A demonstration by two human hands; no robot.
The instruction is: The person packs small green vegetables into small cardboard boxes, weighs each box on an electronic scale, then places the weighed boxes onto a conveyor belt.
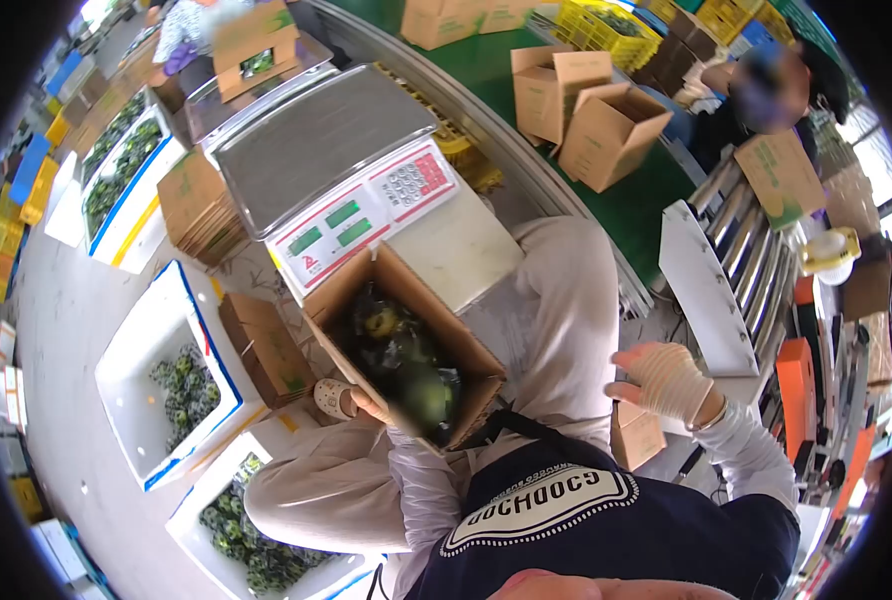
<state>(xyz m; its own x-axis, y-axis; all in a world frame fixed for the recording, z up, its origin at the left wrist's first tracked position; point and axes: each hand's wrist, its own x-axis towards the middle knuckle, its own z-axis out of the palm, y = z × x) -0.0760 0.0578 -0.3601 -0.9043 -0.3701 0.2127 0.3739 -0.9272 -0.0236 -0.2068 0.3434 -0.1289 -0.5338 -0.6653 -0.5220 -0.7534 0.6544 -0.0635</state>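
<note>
An open cardboard box (470, 352) rests tilted on the person's lap, with dark and green items in clear wrapping inside. My left hand (370, 405) grips the box's lower left side; most of its fingers are hidden by the box. Off to the right, my right hand (663, 381), in a pale wrap or glove, is raised beside the knee with its fingers apart and nothing in it. Just beyond the box stands a weighing scale (326, 150) with a metal plate and a white panel with green displays.
White foam boxes (126, 400) of dark green produce stand at left, near folded cardboard (198, 205). Open cartons (614, 135) sit on a green conveyor (486, 95). A metal roller track (756, 260) is at right. Two other people work at the far side.
</note>
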